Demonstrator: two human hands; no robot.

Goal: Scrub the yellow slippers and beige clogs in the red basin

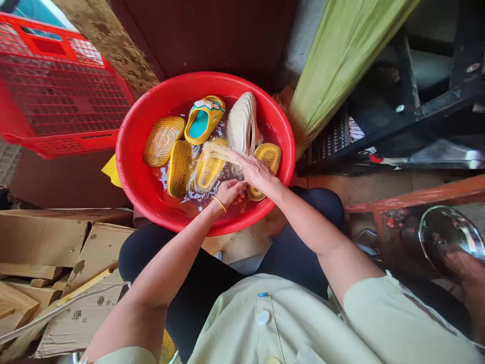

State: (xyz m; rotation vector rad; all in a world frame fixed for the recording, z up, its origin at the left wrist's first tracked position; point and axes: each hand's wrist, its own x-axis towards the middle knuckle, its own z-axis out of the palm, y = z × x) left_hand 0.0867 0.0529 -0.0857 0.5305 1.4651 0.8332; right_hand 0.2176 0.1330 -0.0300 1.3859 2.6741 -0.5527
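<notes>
Red plastic basin (131, 151): on the floor between the person's knees, holding soapy water and several slippers.

Right hand (256, 172): grip closed on a pale scrub brush (222, 150), bristles on a yellow slipper (207, 172) mid-basin.

Left hand (230, 192): fingers curled at the near waterline; whether they grasp anything, cannot tell.

Handling: best to pin the slipper firmly and keep strokes short.

Room: red crate (53, 86) left, green cloth (333, 60) right, cardboard (41, 237) near; basin rim close all round.

Bright, even daylight, sharp at centre, soft shadows, glare on the water, wide-angle stretching at edges.
</notes>
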